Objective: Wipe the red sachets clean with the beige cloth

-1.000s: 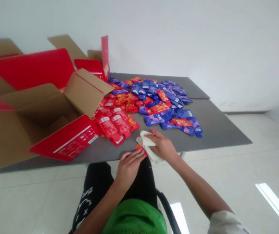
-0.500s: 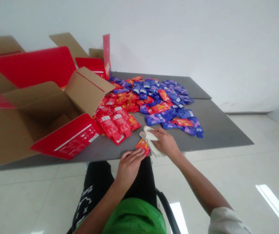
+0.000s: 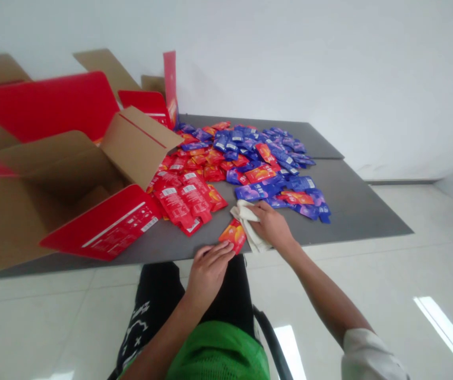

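Observation:
Near the table's front edge lies a red and orange packet (image 3: 234,235). The fingers of my left hand (image 3: 211,266) press on its lower part and hold it; the thumb is hidden. A bunched cream cloth (image 3: 249,224) is gripped in my right hand (image 3: 270,224), its fold touching the packet's upper right side. Just to the left, several red packets (image 3: 189,198) lie overlapping, barcodes up. Blue and purple packets (image 3: 258,190) lie just beyond the cloth.
Open cardboard boxes (image 3: 100,232) with red outsides stand on the left, flaps spread over the grey table (image 3: 363,211). A mixed heap of blue and red packets (image 3: 246,145) covers the table's middle and back. A white wall (image 3: 329,63) rises behind.
My right hand and the cloth have shifted slightly up and right, so more of the red packet shows. My left hand stays nearly where it was.

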The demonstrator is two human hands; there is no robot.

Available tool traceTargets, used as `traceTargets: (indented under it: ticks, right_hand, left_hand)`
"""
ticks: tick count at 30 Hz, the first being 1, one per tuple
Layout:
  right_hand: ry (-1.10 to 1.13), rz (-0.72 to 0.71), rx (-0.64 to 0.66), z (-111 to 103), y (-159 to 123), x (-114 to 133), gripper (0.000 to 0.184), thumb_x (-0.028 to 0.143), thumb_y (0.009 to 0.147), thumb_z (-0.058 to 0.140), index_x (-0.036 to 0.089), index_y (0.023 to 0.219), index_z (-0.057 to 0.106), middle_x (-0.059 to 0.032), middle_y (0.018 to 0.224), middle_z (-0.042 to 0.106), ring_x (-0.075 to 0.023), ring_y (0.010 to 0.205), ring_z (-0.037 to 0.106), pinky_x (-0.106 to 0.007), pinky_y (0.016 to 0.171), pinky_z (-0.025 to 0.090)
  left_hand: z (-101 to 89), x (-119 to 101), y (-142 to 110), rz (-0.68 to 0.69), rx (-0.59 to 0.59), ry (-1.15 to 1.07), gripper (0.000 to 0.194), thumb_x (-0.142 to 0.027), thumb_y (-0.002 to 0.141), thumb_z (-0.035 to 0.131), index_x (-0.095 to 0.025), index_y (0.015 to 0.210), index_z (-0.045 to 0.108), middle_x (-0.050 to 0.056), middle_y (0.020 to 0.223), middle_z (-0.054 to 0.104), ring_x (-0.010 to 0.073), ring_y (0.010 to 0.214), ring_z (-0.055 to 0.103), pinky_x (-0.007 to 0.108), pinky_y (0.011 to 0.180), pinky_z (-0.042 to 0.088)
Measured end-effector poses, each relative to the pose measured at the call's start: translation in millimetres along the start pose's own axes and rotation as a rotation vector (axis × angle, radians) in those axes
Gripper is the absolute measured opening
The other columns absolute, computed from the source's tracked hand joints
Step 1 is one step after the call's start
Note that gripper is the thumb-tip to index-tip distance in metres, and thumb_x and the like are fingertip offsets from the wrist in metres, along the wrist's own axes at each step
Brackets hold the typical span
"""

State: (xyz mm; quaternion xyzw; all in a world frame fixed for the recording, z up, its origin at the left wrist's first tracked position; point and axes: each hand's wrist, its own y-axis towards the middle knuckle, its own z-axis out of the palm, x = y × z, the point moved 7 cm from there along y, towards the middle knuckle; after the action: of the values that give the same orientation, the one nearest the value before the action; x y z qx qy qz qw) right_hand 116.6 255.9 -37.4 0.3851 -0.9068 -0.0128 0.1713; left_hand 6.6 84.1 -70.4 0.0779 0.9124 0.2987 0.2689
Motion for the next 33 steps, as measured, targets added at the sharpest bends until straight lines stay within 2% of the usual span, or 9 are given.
traceTargets:
  ticks: [3,7,10,14,20,23,27,30,33]
  right_hand:
    - [0.054,-0.056,-0.029,-5,-11,13,0.047,0.017,0.094,0.058,0.027,0.139,0.065,-0.0086,0.124,0.067,-0.0223,0.104,0.069,-0.028,0.087,0.056]
    - [0.151,-0.196,0.114,20,-37,49,0.051,0.018,0.092,0.061,0.03,0.141,0.062,-0.0067,0.126,0.068,-0.0215,0.108,0.069,-0.026,0.091,0.055]
    - [0.125,-0.144,0.107,24,-26,35,0.048,0.02,0.093,0.062,0.029,0.14,0.063,-0.007,0.131,0.066,-0.0222,0.11,0.069,-0.027,0.092,0.055]
    - [0.011,0.006,0.014,2,-5,3,0.042,0.019,0.093,0.061,0.026,0.135,0.067,-0.0079,0.122,0.068,-0.0222,0.1,0.071,-0.027,0.085,0.056]
    - [0.143,-0.217,0.11,14,-38,53,0.049,0.02,0.093,0.063,0.031,0.14,0.063,-0.0054,0.127,0.068,-0.0205,0.108,0.069,-0.025,0.088,0.055]
    - [0.129,-0.147,0.126,21,-29,42,0.046,0.019,0.093,0.064,0.029,0.137,0.065,-0.0055,0.127,0.068,-0.0208,0.106,0.07,-0.025,0.088,0.055]
    - [0.016,0.021,0.019,-1,-2,4,0.04,0.019,0.094,0.061,0.026,0.133,0.069,-0.0082,0.123,0.068,-0.022,0.101,0.071,-0.027,0.087,0.056]
    - [0.054,-0.056,0.004,-7,-12,19,0.047,0.015,0.093,0.059,0.027,0.139,0.065,-0.0078,0.126,0.067,-0.0211,0.106,0.069,-0.027,0.09,0.055]
    - [0.146,-0.189,0.115,12,-33,48,0.049,0.019,0.094,0.061,0.029,0.142,0.062,-0.0064,0.129,0.067,-0.0202,0.11,0.068,-0.026,0.093,0.054]
  left_hand:
    - [1.3,1,-2,-0.017,-0.002,0.009,0.032,-0.01,0.101,0.052,-0.026,0.12,0.072,0.003,0.121,0.077,0.0197,0.116,0.071,0.04,0.097,0.051]
    - [2.4,5,-6,-0.058,-0.019,0.03,0.024,-0.012,0.1,0.055,-0.024,0.102,0.075,0.003,0.102,0.08,0.0205,0.101,0.075,0.041,0.097,0.051]
    - [2.0,3,-4,-0.032,-0.013,0.015,0.026,-0.01,0.101,0.053,-0.024,0.112,0.073,0.003,0.113,0.079,0.0207,0.111,0.073,0.042,0.098,0.05]
    - [1.1,1,-1,-0.004,-0.002,0.005,0.031,-0.007,0.101,0.051,-0.024,0.12,0.07,0.003,0.124,0.076,0.0202,0.118,0.07,0.041,0.097,0.051]
    - [0.6,4,-5,-0.058,-0.038,0.025,0.024,-0.012,0.1,0.054,-0.023,0.1,0.075,0.004,0.097,0.08,0.0211,0.095,0.076,0.042,0.097,0.052]
    - [0.7,3,-4,-0.041,-0.015,0.017,0.025,-0.01,0.1,0.054,-0.023,0.107,0.074,0.004,0.107,0.08,0.021,0.104,0.075,0.042,0.098,0.051]
    - [-0.6,0,0,-0.003,-0.005,-0.003,0.032,-0.006,0.1,0.052,-0.024,0.12,0.07,0.002,0.124,0.076,0.0196,0.118,0.071,0.04,0.097,0.049]
    - [0.3,1,-1,-0.024,-0.01,-0.008,0.028,-0.008,0.1,0.054,-0.024,0.114,0.072,0.003,0.12,0.077,0.0203,0.115,0.072,0.04,0.098,0.049]
    - [0.6,4,-3,-0.071,-0.021,0.002,0.022,-0.009,0.098,0.057,-0.023,0.098,0.075,0.004,0.101,0.08,0.0209,0.099,0.075,0.04,0.098,0.049]
